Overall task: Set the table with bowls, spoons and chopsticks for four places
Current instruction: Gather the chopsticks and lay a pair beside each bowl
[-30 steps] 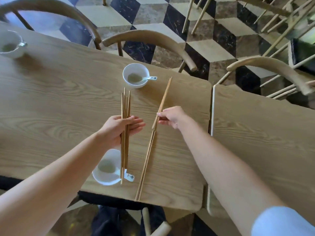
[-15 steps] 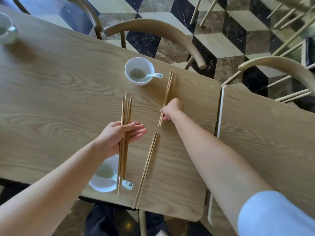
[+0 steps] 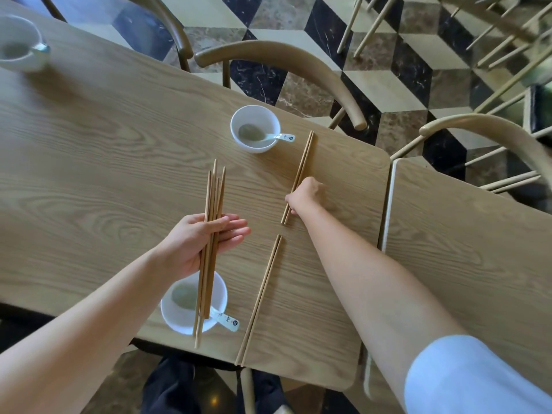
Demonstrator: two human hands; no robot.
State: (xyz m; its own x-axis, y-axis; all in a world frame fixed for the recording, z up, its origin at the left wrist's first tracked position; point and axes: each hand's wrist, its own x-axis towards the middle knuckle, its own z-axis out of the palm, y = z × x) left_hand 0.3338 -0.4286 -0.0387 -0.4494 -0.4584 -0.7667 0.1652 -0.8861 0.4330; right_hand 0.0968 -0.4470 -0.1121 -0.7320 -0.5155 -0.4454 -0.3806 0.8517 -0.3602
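My left hand (image 3: 203, 240) holds a bundle of several wooden chopsticks (image 3: 212, 204) above the near white bowl (image 3: 182, 316), which has a white spoon (image 3: 225, 319) in it. A pair of chopsticks (image 3: 260, 297) lies on the wooden table (image 3: 104, 162) to the right of that bowl. My right hand (image 3: 304, 195) rests on a second pair of chopsticks (image 3: 303, 162) lying beside the far white bowl (image 3: 255, 115), whose spoon (image 3: 280, 137) points right. A third bowl (image 3: 18, 46) with a spoon stands at the far left.
Curved wooden chairs (image 3: 298, 64) stand along the table's far side. A second table (image 3: 478, 234) adjoins on the right across a narrow gap. The floor (image 3: 388, 85) is patterned tile. My dark trouser legs show below the near edge.
My right hand has slid the far pair of chopsticks away from the near pair, toward the far bowl. The left hand has kept its bundle in place.
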